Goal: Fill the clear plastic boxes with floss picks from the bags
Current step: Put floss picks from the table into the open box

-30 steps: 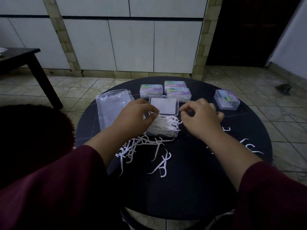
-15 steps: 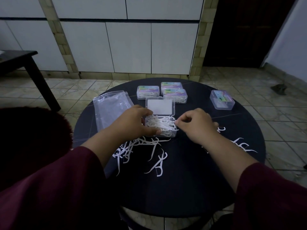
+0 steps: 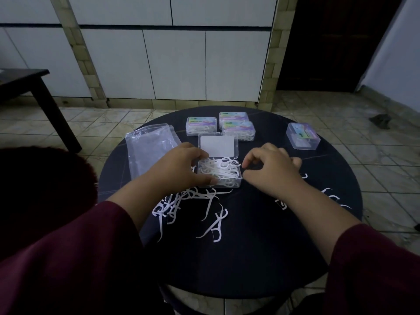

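Observation:
An open clear plastic box point(image 3: 227, 185) sits mid-table, heaped with white floss picks point(image 3: 221, 170), its lid point(image 3: 217, 145) tipped back. My left hand point(image 3: 179, 165) grips the box's left side, thumb along the front wall and fingers at the back corner. My right hand point(image 3: 270, 165) hovers at the box's right edge, finger and thumb pinched close together beside the picks; whether they hold one I cannot tell. Loose floss picks point(image 3: 188, 203) lie scattered in front of the box. An empty clear bag point(image 3: 150, 151) lies to the left.
Three closed, filled boxes point(image 3: 201, 125) with coloured labels stand behind the open one, another closed box point(image 3: 303, 136) at the far right. More loose picks point(image 3: 329, 196) lie right of my right arm. The round dark table point(image 3: 250, 258) has a dark side table point(image 3: 25, 80) to its far left.
My left hand has settled onto the box's left side, thumb now on the front wall. My right hand has shifted slightly back from the picks, still pinched.

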